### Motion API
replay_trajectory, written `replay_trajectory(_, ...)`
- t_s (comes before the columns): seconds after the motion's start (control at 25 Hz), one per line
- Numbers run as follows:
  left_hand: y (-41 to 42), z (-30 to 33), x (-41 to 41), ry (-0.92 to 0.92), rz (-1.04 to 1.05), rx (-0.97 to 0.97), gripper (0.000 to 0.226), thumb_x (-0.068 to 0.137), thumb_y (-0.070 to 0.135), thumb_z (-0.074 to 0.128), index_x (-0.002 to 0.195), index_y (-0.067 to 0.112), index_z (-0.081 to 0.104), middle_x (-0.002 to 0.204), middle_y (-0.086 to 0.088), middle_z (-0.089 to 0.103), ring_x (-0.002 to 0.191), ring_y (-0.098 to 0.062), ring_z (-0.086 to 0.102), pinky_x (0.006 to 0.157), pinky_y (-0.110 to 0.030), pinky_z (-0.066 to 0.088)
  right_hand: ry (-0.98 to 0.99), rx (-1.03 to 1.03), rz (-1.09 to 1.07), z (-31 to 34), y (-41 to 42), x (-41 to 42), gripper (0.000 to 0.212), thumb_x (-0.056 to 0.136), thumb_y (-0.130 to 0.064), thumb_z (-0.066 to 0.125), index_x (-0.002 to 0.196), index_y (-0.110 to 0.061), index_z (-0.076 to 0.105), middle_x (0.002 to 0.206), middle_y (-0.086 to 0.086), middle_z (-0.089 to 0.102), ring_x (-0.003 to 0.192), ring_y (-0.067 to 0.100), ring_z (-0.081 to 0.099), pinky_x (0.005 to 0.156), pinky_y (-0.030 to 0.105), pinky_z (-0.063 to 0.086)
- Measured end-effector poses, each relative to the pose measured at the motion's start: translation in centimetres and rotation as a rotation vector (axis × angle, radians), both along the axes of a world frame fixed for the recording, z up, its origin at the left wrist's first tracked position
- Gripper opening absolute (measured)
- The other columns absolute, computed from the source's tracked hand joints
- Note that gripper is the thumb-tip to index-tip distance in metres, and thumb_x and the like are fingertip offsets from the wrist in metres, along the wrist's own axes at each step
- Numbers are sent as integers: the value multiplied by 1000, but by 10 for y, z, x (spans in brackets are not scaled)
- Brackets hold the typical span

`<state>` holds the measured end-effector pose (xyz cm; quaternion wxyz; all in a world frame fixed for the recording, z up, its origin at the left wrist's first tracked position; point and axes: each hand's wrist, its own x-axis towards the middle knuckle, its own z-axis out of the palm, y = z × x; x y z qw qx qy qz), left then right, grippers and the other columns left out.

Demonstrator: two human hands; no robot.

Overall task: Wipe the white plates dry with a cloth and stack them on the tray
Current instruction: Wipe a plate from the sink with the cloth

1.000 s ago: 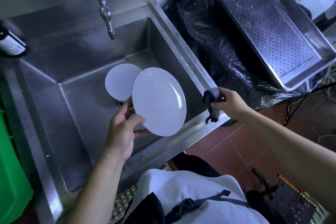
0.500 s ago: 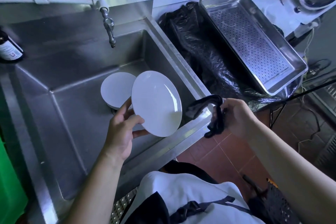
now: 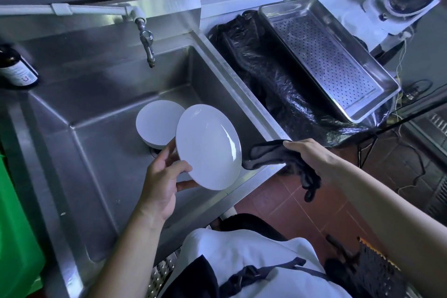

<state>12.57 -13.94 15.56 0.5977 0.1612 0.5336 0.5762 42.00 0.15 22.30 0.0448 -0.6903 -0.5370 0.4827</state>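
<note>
The steel sink [image 3: 79, 109] fills the frame from nine o'clock to the centre. At one to two o'clock sits the perforated tray [image 3: 384, 80], bare of plates, on black plastic sheeting [image 3: 271, 75]. Near the centre, inside the basin, a stack of white plates [image 3: 157, 126] rests over the drain, just beside and partly behind the held plate [image 3: 208, 146], which is tilted up over the basin with its hollow face toward the camera.

The left hand [image 3: 162, 184] grips that plate at its seven o'clock rim, thumb on the face and fingers behind. The right hand [image 3: 312, 157], at three o'clock from the plate, clutches a dark cloth [image 3: 273, 152]; one end of it lies beside the plate's right edge, the rest dangling below the sink's front lip.

The wiping seems about to start. To do it well, the cloth should probably be spread flat over the palm rather than bunched, pressed to the face and swept round while the left hand turns the plate by its rim. The back and foot need a pass too. A firm rim pinch matters, since wet glaze likely slips.
</note>
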Motion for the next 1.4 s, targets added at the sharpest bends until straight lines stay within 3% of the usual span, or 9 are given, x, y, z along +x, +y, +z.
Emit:
replay_trajectory(0.16,-13,4,0,39,25,3,61,70,10,63,123,38,72,109,6,73,108,-21,64,69,-45,62,-129,199,103,-8,7,-1,16,93,-9,61,86,-3,74,68,8,65,64,22,60,60,31,48)
replay_trajectory(0.36,-24,11,1,72,85,-3,59,71,9,63,119,42,73,115,4,72,114,-24,63,72,-48,63,581,-140,-287,-22,23,6,16,93,3,50,96,-8,62,80,12,62,69,23,66,64,39,62)
replay_trajectory(0.48,-26,14,6,83,137,-26,62,71,9,63,122,42,71,120,6,72,116,-23,63,68,-43,62,444,-338,-180,-50,11,4,19,89,9,43,92,-3,57,86,20,56,79,34,59,74,49,59)
replay_trajectory(0.64,-26,11,20,97,210,-99,65,68,7,64,125,39,71,118,5,73,113,-27,64,65,-43,62,443,-174,-204,-60,23,-2,24,91,6,51,80,-12,63,74,10,61,64,23,59,55,30,48)
replay_trajectory(0.8,-14,15,40,79,255,-167,65,65,6,63,121,37,73,113,6,74,109,-29,66,62,-41,61,267,-318,-269,-71,38,10,13,100,-15,58,99,-8,69,91,13,72,78,28,68,67,36,55)
replay_trajectory(0.96,-4,18,52,116,273,-209,65,66,5,64,121,39,73,112,9,74,110,-28,67,67,-48,63,-320,-50,420,-74,50,20,20,98,-18,56,89,-4,67,79,12,64,70,28,63,59,27,47)
replay_trajectory(1.04,-3,18,55,131,290,-224,66,65,5,63,122,39,73,112,8,74,111,-30,66,68,-50,64,-62,10,434,-61,72,18,21,98,-17,60,82,-8,71,66,3,67,60,18,64,54,24,49)
replay_trajectory(1.16,-4,19,59,127,319,-255,67,63,7,64,123,37,73,112,8,74,113,-34,65,70,-51,64,471,-379,331,-49,96,17,20,98,-14,60,104,0,74,97,14,77,85,24,74,76,35,61)
replay_trajectory(1.4,-11,18,55,99,358,-245,66,64,6,63,122,37,72,112,9,75,112,-31,65,65,-45,63,308,-307,245,-58,98,15,25,102,-9,53,119,-15,71,94,6,74,80,21,68,70,39,51)
